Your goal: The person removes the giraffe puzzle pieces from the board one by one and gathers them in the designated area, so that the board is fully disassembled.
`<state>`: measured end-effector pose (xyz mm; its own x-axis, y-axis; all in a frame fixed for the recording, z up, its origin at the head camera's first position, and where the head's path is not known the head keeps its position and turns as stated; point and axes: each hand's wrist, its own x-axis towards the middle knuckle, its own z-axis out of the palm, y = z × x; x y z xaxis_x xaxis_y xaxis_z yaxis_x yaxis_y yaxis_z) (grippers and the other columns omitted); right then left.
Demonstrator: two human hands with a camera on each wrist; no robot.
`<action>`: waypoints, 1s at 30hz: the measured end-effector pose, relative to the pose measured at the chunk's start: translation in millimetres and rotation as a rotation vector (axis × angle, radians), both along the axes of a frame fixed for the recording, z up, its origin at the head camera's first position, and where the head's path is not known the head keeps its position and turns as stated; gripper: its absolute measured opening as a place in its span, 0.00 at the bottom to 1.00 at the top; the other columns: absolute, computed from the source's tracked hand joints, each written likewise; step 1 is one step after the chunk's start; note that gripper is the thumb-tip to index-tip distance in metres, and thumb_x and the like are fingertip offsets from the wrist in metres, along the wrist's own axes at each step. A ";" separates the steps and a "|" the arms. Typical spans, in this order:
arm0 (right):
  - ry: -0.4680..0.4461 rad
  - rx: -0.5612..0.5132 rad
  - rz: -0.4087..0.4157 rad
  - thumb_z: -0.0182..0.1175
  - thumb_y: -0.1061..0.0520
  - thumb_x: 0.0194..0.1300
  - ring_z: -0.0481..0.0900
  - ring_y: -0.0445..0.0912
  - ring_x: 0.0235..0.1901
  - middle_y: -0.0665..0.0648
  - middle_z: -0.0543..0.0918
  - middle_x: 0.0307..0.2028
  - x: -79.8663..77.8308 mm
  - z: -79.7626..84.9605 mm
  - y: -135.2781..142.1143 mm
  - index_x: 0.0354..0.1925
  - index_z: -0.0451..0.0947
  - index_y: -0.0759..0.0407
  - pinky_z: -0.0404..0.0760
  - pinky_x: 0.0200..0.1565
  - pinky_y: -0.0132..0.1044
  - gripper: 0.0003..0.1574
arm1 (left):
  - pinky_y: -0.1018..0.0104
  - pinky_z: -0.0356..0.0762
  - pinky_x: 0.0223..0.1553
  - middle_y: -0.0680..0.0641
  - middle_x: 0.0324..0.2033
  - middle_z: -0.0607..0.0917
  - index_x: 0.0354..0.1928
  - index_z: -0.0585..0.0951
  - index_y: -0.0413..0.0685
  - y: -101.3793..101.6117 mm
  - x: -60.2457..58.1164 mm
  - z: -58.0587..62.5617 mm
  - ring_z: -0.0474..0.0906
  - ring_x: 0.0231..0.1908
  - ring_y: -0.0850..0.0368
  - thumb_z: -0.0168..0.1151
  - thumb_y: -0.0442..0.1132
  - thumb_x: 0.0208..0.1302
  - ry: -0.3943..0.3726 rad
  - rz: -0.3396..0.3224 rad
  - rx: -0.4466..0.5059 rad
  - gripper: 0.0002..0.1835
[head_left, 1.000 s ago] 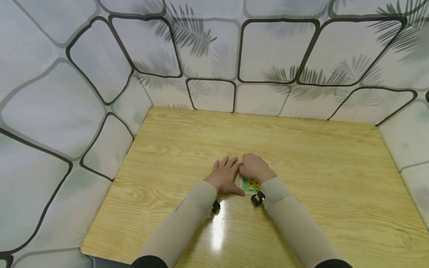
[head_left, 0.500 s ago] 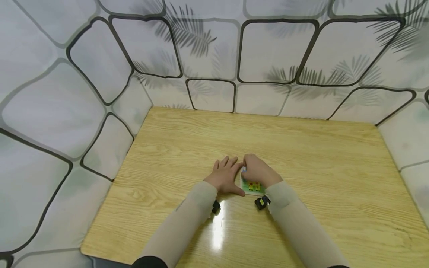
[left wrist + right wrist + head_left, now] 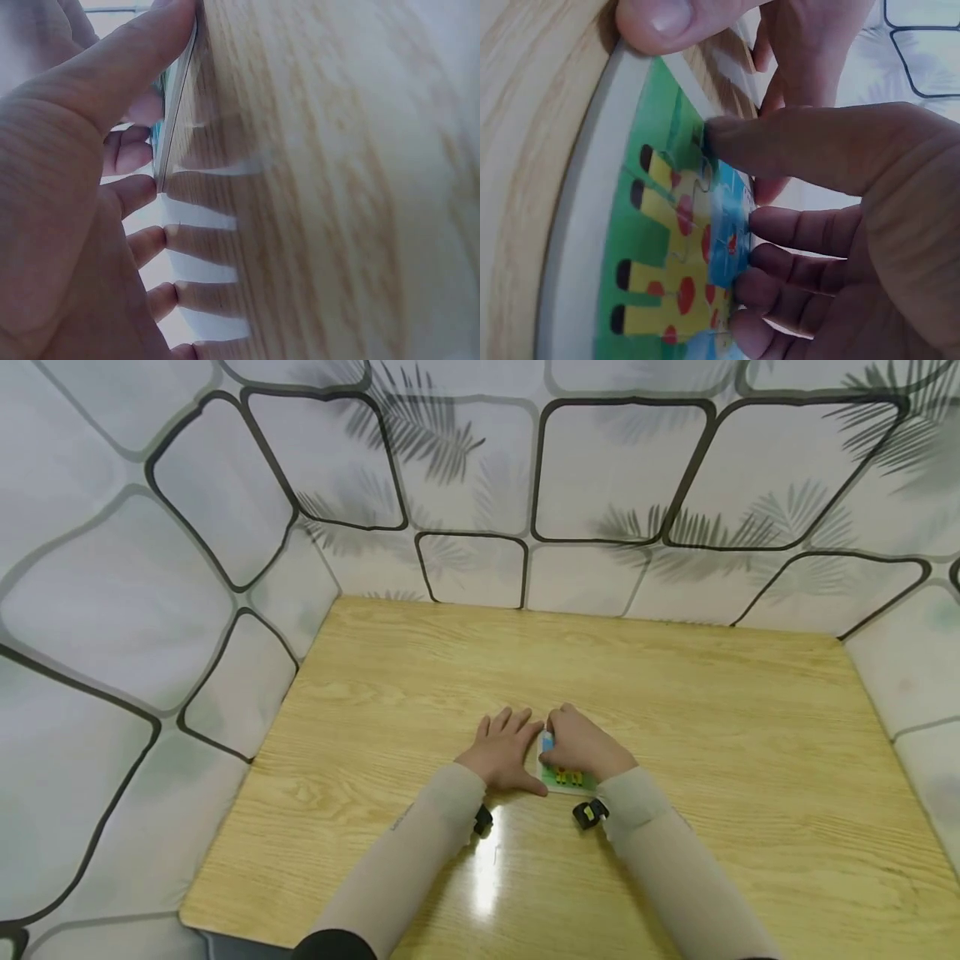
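Note:
A jigsaw puzzle (image 3: 567,780) with a yellow, red-spotted giraffe on green and blue lies flat on the table in a white frame (image 3: 581,217). My left hand (image 3: 497,758) rests flat along the frame's left side, fingers spread; its thumb (image 3: 660,19) touches the frame's near corner. My right hand (image 3: 588,745) is curled over the puzzle. Its thumb and fingertips stand at either end of a blue piece (image 3: 729,202) by the left side, pinching it close against the board. The right hand hides much of the puzzle's far and right parts.
The wooden table (image 3: 750,760) stretches out on all sides of the hands. Patterned fabric walls (image 3: 480,468) rise at its back, left and right edges. Black wrist cameras (image 3: 590,813) sit under the cuffs, low over the tabletop.
My right hand has drawn back slightly toward the right and near side, so the blue piece and more of the giraffe show. The left hand has stayed in place.

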<state>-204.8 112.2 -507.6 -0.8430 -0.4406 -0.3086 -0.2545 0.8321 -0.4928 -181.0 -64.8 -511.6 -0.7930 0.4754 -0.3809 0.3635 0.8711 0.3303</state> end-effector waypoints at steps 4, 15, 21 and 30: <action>-0.029 0.017 0.012 0.73 0.52 0.57 0.74 0.49 0.37 0.61 0.73 0.45 -1.7 6.4 -1.9 0.48 0.75 0.66 0.79 0.40 0.44 0.28 | 0.38 0.37 0.75 0.50 0.80 0.45 0.80 0.53 0.62 -1.2 -1.6 -0.9 0.37 0.79 0.42 0.68 0.73 0.51 0.010 -0.001 -0.003 0.59; -0.148 0.015 0.034 0.78 0.51 0.54 0.75 0.50 0.37 0.60 0.73 0.42 -18.2 7.0 1.1 0.42 0.73 0.63 0.78 0.38 0.41 0.28 | 0.39 0.34 0.75 0.50 0.80 0.45 0.80 0.53 0.63 -1.4 -1.6 -4.2 0.35 0.79 0.43 0.69 0.73 0.51 -0.011 0.011 0.019 0.59; -0.182 -0.070 0.032 0.76 0.57 0.55 0.75 0.49 0.33 0.58 0.75 0.37 -20.5 3.7 3.4 0.40 0.71 0.62 0.76 0.34 0.39 0.24 | 0.38 0.35 0.75 0.50 0.80 0.45 0.81 0.51 0.64 -1.6 -1.6 -3.3 0.36 0.79 0.42 0.69 0.73 0.51 -0.012 0.006 0.018 0.59; -0.071 -0.164 0.036 0.63 0.63 0.65 0.75 0.48 0.37 0.55 0.79 0.38 -14.3 -7.9 16.8 0.46 0.74 0.57 0.77 0.42 0.44 0.12 | 0.39 0.35 0.75 0.50 0.80 0.45 0.81 0.51 0.64 -1.5 -1.7 -1.3 0.36 0.79 0.43 0.69 0.73 0.51 -0.017 0.010 0.021 0.60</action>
